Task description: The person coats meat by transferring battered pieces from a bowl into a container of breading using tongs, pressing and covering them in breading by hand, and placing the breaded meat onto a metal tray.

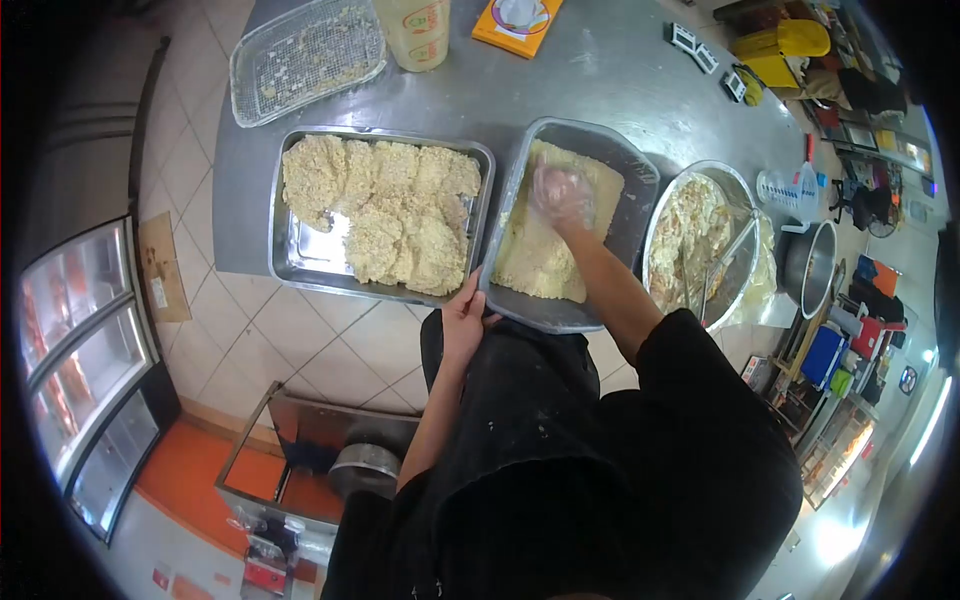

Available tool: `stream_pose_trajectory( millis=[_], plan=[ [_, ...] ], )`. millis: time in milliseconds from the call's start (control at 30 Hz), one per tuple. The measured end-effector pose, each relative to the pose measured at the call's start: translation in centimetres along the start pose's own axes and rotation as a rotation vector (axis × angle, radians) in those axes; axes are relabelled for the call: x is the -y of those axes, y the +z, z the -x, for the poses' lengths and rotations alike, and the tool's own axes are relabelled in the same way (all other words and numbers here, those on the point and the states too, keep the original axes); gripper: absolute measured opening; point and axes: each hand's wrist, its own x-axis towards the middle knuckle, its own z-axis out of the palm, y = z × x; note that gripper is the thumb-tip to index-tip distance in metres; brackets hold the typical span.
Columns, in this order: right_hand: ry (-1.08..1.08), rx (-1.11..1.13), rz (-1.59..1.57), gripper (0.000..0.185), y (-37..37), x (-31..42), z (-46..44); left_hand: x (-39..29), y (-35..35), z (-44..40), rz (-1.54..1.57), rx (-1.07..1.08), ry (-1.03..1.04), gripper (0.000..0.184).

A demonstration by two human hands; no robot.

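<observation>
Lying under the right hand (563, 195) are pale crumbs (540, 262).

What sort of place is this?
Probably a commercial kitchen: there's a grey metal worktop, a rectangular silver metal tray of crumb-coated pieces, and a round steel bowl of wet mixture.

Surface finishes: metal, plastic and cloth
We observe smooth, glossy metal on the tray (308, 258) and bowl (746, 190), and a smooth, dull metallic sheen on the table (560, 85); matt grey plastic on the tub (634, 165); thin, clear, shiny plastic film on the right hand (562, 196); matt black cloth on the apron (520, 400); rough, granular coating on the pieces (412, 225); and smooth floor tiles (335, 330).
</observation>
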Motion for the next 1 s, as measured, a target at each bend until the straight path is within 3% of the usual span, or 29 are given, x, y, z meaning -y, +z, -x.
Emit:
stream_pose_trajectory(
  millis=[133, 167, 233, 300, 400, 433, 533, 567, 633, 700, 767, 867, 900, 1000],
  plan=[
    [-0.083, 0.12, 0.267, 0.032, 0.3, 0.5, -0.8, -0.6, 0.4, -0.6, 0.01, -0.068, -0.012, 0.038],
    [-0.31, -0.072, 0.548, 0.026, 0.5, 0.0, 0.3, -0.5, 0.2, -0.8, 0.001, -0.064, 0.006, 0.038],
    [-0.1, 0.033, 0.271, 0.025, 0.6, -0.9, 1.3, -0.3, 0.4, 0.0, 0.024, -0.033, 0.009, 0.038],
    [-0.239, -0.005, 0.259, 0.024, 0.7, -1.2, 0.2, 0.0, 0.3, -0.2, 0.014, -0.025, 0.02, 0.037],
    [-0.079, -0.142, 0.443, 0.026, 3.7, 2.0, 2.0, 0.2, 0.0, -0.4, -0.02, -0.018, 0.018, 0.037],
    [0.013, -0.257, 0.291, 0.029, 3.9, 3.3, 2.3, 0.3, 0.0, -0.4, -0.029, -0.02, 0.016, 0.036],
    [0.102, -0.099, 0.322, 0.032, 6.8, 1.0, 1.5, 0.3, 0.3, -0.1, -0.014, -0.06, -0.005, 0.036],
    [0.12, -0.117, 0.196, 0.032, 4.5, 1.5, 1.5, 0.2, 0.3, -0.2, -0.062, -0.035, 0.052, 0.035],
    [-0.279, -0.187, 0.384, 0.033, 3.6, -1.9, 2.9, -0.5, 0.8, -0.2, -0.029, -0.047, 0.045, 0.035],
    [-0.347, -0.155, 0.39, 0.035, 2.1, -1.6, 5.1, -0.6, 0.5, 0.0, -0.023, -0.065, 0.013, 0.035],
    [-0.087, -0.045, 0.236, 0.039, -0.1, -0.4, 6.2, 0.0, 0.7, 0.4, -0.077, -0.086, 0.008, 0.035],
    [0.029, 0.04, 0.132, 0.043, -0.3, 0.3, 5.5, 0.4, 0.1, -0.3, -0.059, -0.089, 0.004, 0.035],
    [-0.039, -0.024, 0.192, 0.042, -0.2, 0.2, 5.6, 0.8, 0.2, -0.2, -0.031, -0.074, 0.007, 0.035],
    [0.049, -0.05, 0.149, 0.036, -1.2, 2.0, 5.8, -0.1, 0.4, -0.2, -0.07, -0.06, 0.041, 0.035]
  ],
)
